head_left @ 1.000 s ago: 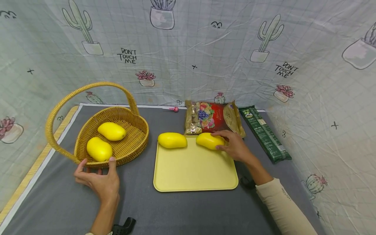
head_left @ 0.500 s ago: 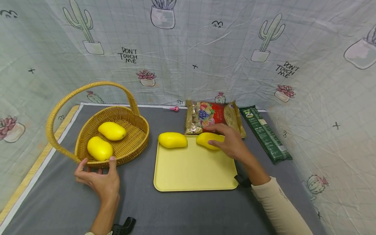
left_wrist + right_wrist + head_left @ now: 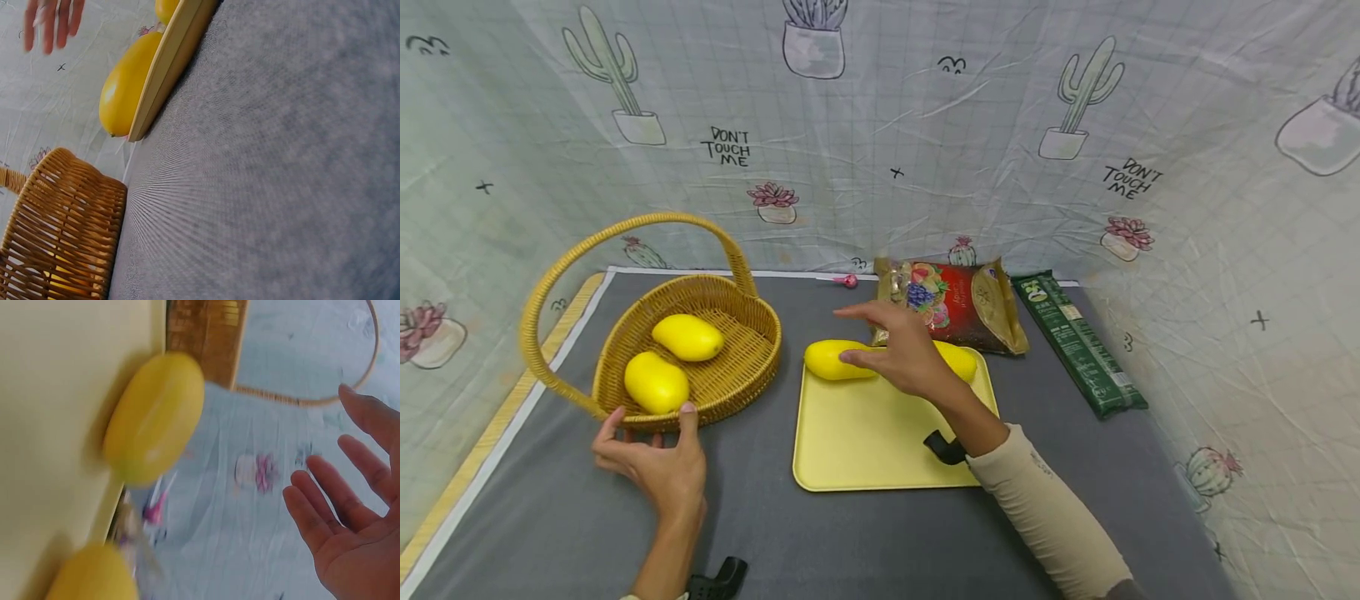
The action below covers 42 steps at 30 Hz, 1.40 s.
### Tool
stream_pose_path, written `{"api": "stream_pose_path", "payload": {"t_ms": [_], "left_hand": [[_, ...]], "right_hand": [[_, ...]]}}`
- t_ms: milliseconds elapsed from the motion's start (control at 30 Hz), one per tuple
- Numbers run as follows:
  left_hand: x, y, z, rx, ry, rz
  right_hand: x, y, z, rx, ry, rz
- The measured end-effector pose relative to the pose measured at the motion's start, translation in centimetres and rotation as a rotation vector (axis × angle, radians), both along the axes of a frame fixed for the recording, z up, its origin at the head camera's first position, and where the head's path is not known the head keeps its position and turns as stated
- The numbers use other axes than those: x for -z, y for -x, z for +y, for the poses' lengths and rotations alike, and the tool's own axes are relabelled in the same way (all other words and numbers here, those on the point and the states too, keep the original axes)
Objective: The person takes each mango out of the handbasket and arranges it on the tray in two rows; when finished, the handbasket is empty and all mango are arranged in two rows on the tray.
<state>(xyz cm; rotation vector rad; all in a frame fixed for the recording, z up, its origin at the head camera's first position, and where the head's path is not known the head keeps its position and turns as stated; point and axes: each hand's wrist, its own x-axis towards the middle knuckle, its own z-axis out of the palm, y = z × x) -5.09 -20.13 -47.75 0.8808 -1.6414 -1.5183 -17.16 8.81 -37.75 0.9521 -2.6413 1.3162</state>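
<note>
My left hand (image 3: 658, 467) holds the near rim of a yellow wicker basket (image 3: 741, 346) with a tall handle. Two yellow mangoes lie inside it, one mango (image 3: 687, 337) behind the other mango (image 3: 657, 382). On the far edge of a pale yellow tray (image 3: 880, 450) rest a left mango (image 3: 827, 360) and a right mango (image 3: 958, 360), partly hidden by my right hand (image 3: 910, 354). That hand is above the tray, fingers spread and holding nothing; in the right wrist view it is apart from the left mango (image 3: 156, 419).
Behind the tray lies a gold and red candy bag (image 3: 955, 304), with a long green packet (image 3: 1078, 346) to its right. A pink lollipop (image 3: 848, 281) lies near the back edge. A printed cloth (image 3: 865, 125) hangs behind the grey table (image 3: 752, 500).
My right hand has let go of the right mango and moved left over the tray toward the left mango. The left hand stays at the basket rim.
</note>
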Motion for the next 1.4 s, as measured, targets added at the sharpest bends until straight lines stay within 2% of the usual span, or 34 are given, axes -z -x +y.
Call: {"api": "stream_pose_path", "payload": {"t_ms": [467,867,1133,1400], "left_hand": [[0.0,-0.1,0.0,0.006,-0.008,0.011],[-0.2,-0.1,0.0,0.011,0.014,-0.001],[-0.2,-0.1,-0.1,0.017,-0.004,0.000],[-0.3,-0.2,-0.1,0.015,-0.008,0.011]], "right_hand": [[1.0,0.1,-9.8,-0.150,0.036,0.021],[2.2,0.8,-16.4,-0.120,-0.052,0.060],[2.7,1.7,-19.4,-0.114,-0.133,0.046],[3.1,2.8,-21.7,-0.056,-0.238,0.014]]}}
